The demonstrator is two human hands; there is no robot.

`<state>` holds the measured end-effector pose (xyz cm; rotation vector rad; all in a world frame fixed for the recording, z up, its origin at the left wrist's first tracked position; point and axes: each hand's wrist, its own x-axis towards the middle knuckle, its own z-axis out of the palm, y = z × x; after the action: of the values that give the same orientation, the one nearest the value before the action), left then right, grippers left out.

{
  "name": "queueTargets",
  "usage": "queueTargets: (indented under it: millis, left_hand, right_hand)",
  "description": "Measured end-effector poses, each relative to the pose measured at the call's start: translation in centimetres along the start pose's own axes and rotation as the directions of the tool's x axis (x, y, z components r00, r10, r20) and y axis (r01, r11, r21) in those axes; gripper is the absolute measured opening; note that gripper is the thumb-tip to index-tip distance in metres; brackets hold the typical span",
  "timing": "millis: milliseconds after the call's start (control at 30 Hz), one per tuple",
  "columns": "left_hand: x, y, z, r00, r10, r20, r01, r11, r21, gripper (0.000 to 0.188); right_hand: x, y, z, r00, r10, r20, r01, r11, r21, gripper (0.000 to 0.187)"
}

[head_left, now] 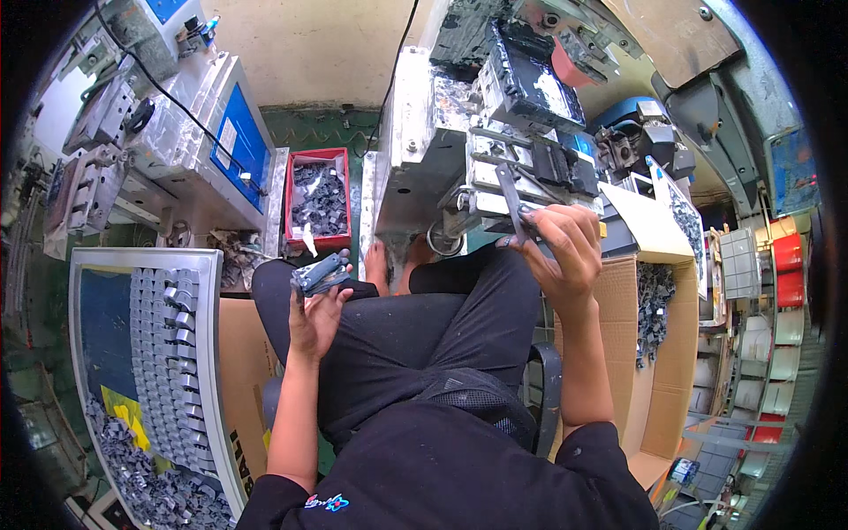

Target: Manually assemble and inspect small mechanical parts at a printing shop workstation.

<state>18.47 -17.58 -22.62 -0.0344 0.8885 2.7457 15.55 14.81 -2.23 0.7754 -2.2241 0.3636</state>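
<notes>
A: Where were the person's two hands?
B: Both were raised in front of the seated, black-clad person, the left hand (pixel 316 322) by the left knee and the right hand (pixel 567 252) by the other.

A: What did the left one hold?
B: Its thumb and fingers grasped a small dark grey-blue block (pixel 322 274), held up at the fingertips above the knee. Whether it was one piece or several pressed together, I could not tell.

A: And the right?
B: Its thumb and fingers pinched the near end of a flat metal strip (pixel 510 196), whose far end pointed up and slightly left, toward a machine (pixel 534 84) smeared with black. Strip and block were well apart.

A: What surrounded the worker?
B: On the left stood a pale-framed tray (pixel 216 300), with grey pieces (pixel 159 344) in close rows, a yellow item (pixel 130 417) and a loose heap of dark parts (pixel 159 495). Ahead, a red box (pixel 345 199) held more dark parts. On the right, a tall cardboard box (pixel 616 322) stood open, a dark pile (pixel 654 309) inside.
</notes>
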Motion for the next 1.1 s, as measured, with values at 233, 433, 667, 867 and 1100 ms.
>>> queueTargets:
  millis: [233,433,667,867,1100]
  left_hand:
    - [0.0,0.1,-0.1,1.0,-0.004,-0.005,0.004,1.0,0.003,0.085]
    - [0.0,0.2,-0.2,1.0,-0.001,-0.003,0.001,1.0,0.003,0.084]
    - [-0.1,0.3,-0.1,1.0,0.004,0.001,-0.004,1.0,0.014,0.083]
    - [-0.1,0.1,-0.4,1.0,0.002,0.004,-0.002,1.0,0.015,0.082]
    - [-0.1,0.2,-0.2,1.0,-0.007,-0.008,0.007,1.0,0.013,0.084]
  right_hand:
    - [0.0,-0.4,-0.1,1.0,0.003,-0.016,-0.003,1.0,0.007,0.048]
    - [-0.6,0.0,-0.2,1.0,0.001,-0.012,-0.001,1.0,0.02,0.046]
    - [-1.8,-1.0,-1.3,0.953,0.283,-0.113,-0.254,0.942,0.219,0.058]
    - [-1.0,-3.0,-2.4,0.681,0.721,-0.127,-0.523,0.6,0.605,0.088]
    - [-1.9,-3.8,-3.4,0.641,0.759,-0.113,-0.56,0.564,0.607,0.091]
